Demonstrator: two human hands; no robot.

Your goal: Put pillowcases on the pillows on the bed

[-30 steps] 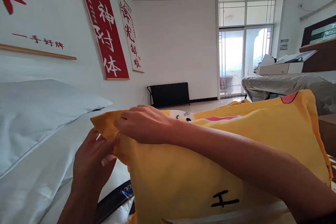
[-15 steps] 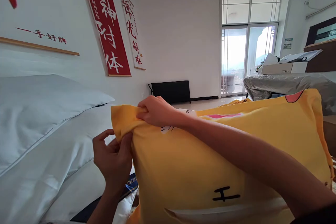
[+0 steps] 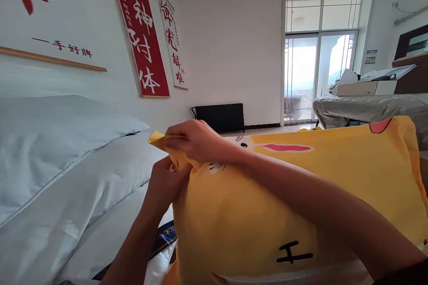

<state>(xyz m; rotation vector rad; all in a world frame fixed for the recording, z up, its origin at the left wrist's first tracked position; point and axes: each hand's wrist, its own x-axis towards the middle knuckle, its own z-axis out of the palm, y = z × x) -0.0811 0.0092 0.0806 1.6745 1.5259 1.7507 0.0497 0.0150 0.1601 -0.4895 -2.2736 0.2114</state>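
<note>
A plump yellow pillow in a printed pillowcase [image 3: 254, 205] fills the lower middle and right, with a rabbit-like face, pink ear shapes and black marks on it. At its upper left corner my right hand [image 3: 197, 140] pinches the gathered cloth, the forearm lying across the pillow's front. Just below, my left hand [image 3: 170, 178] is closed on the same edge, thumb towards the pillow. Its fingertips are partly hidden behind the cloth. A small flap of yellow fabric [image 3: 156, 137] sticks out left of my right hand.
White pillows [image 3: 110, 182] are piled at the left against the wall. A dark packet with lettering [image 3: 165, 236] lies between them and the yellow pillow. Behind stand a black folded panel [image 3: 219, 117], a plastic-covered table [image 3: 361, 109] and an opened box [image 3: 368, 87] on it.
My left hand has moved right and up, closing on the cloth near my right hand. The corner flap, spread wide before, is now bunched and narrower. The view has shifted slightly.
</note>
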